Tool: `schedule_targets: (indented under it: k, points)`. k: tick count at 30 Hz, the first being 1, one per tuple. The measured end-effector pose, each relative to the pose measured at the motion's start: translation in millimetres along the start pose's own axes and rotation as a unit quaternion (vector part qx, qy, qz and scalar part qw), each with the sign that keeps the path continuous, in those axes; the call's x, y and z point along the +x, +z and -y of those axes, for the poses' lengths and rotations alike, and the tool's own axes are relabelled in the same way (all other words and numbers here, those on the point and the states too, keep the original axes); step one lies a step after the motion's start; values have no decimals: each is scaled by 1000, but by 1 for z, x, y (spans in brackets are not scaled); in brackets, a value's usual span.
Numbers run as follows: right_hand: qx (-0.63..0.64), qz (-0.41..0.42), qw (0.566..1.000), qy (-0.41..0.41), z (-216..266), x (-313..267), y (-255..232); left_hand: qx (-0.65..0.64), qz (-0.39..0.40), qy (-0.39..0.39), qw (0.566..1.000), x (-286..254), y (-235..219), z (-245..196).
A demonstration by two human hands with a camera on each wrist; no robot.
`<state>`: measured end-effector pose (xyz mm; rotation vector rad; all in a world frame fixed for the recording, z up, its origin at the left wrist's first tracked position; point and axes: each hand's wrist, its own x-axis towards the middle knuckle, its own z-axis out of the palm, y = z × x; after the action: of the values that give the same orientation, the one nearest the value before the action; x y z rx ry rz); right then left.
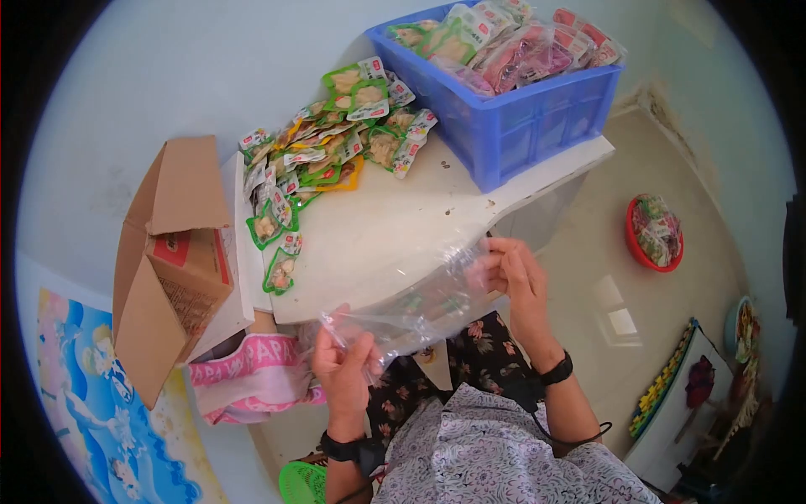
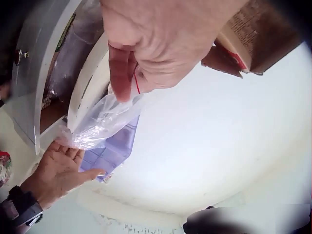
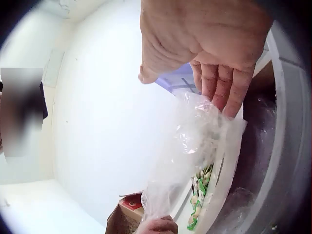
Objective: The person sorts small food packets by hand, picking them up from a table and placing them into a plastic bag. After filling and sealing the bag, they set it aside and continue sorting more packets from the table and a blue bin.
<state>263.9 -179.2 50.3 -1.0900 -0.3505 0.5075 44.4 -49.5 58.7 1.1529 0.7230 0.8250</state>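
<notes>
A clear plastic bag [image 1: 420, 307] stretches between my two hands over the near edge of the white table [image 1: 395, 223]. My left hand [image 1: 344, 361] pinches one end of it between thumb and fingers. In the left wrist view a thin red line [image 2: 137, 80] shows on the bag beside those fingers. At the bag's other end is my right hand [image 1: 522, 286]. Its fingers [image 3: 223, 87] are straight and touch the crumpled plastic, with the thumb held apart. Beyond the bag, several small green-edged food packets [image 1: 319, 143] lie piled on the table, and a single packet [image 1: 282, 270] lies nearer.
A blue crate [image 1: 537, 126] full of packets stands at the table's back right. On the left is an open cardboard box [image 1: 189, 189], with a pink-and-white cloth [image 1: 252, 374] below it. A red basin [image 1: 631, 244] sits on the floor at right. A green basket [image 1: 300, 483] is low down.
</notes>
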Motion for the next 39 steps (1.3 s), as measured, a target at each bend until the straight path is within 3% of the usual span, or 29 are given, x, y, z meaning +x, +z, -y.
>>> schedule_targets:
  k: [2, 5, 8, 9, 13, 16, 21, 23, 26, 29, 34, 37, 39]
  points:
    - [29, 34, 998, 53, -2, -7, -1, -15, -24, 23, 999, 3, 1, -2]
    - [33, 55, 996, 58, -28, -18, 6, -15, -18, 21, 1000, 1, 10, -1]
    - [-30, -17, 999, -5, -31, -8, 1, 10, 3, 8, 1000, -1, 13, -3]
    - [-9, -49, 999, 14, -17, -1, 3, 13, 2, 4, 1000, 1, 7, -7]
    - [-58, -13, 998, -14, -9, 8, -1, 14, 37, -16, 999, 4, -10, -12]
    - [-64, -4, 997, -31, -13, 12, 7, -33, -20, 42, 998, 7, -26, -15]
    - [-78, 18, 996, -29, -14, 8, 9, 58, -152, 149, 975, 18, -91, -76]
    - [-81, 38, 995, -41, -15, 9, 7, 133, -192, 222, 947, 15, -87, -98]
    - [-100, 71, 991, -51, -17, 10, 13, 264, -212, 316, 886, 17, -45, -118]
    - [-142, 119, 980, -71, -16, 16, 24, 360, -135, 297, 874, 30, -21, -102]
    - [-254, 164, 943, -141, -17, 35, 28, 319, 19, 145, 936, 83, 20, -28]
    - [-333, 161, 914, -165, -16, 47, 25, 334, 49, 130, 932, 91, 33, -11]
    - [-383, 157, 895, -166, -16, 52, 21, 351, 47, 161, 921, 92, 31, -10]
